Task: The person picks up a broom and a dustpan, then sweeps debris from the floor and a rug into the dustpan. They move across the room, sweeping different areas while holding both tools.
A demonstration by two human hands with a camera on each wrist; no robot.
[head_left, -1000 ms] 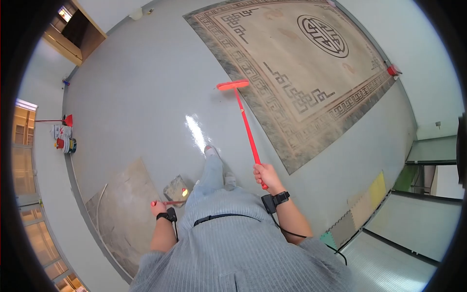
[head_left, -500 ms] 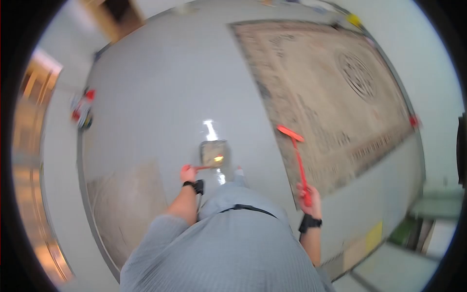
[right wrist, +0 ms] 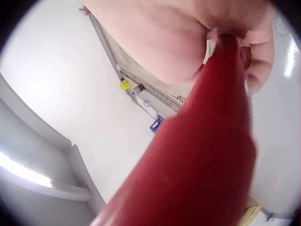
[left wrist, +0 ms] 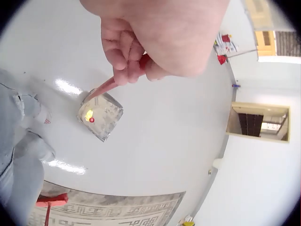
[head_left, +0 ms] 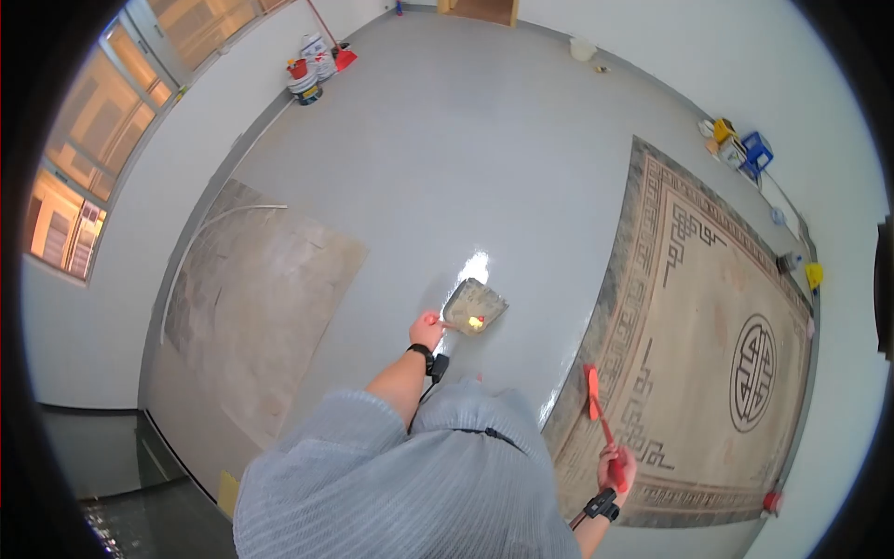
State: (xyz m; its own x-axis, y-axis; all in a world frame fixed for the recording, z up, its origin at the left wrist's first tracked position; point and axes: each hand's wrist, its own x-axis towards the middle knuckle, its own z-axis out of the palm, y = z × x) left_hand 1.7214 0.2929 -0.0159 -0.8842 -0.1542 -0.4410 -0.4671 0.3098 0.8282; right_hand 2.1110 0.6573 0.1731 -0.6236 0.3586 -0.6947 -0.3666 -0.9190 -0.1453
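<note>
My left hand grips the red handle of a dustpan, which is held out in front of me over the shiny grey floor. In its dirty pan lies a small yellow thing with a red round piece beside it. My right hand holds a red broom by its stick, off to my right side. The broom's head overlaps the patterned rug's border in the head view. Close up in the right wrist view, the thick red stick runs out of the curled fingers.
The beige patterned rug lies along the right wall. A worn bare patch is at the left. Buckets and a red long-handled dustpan stand by the far left wall; a blue stool stands at the right wall.
The view has swung to the left and the room has turned with it. The dustpan has come from beside my leg to in front of me; the broom has gone to my right side.
</note>
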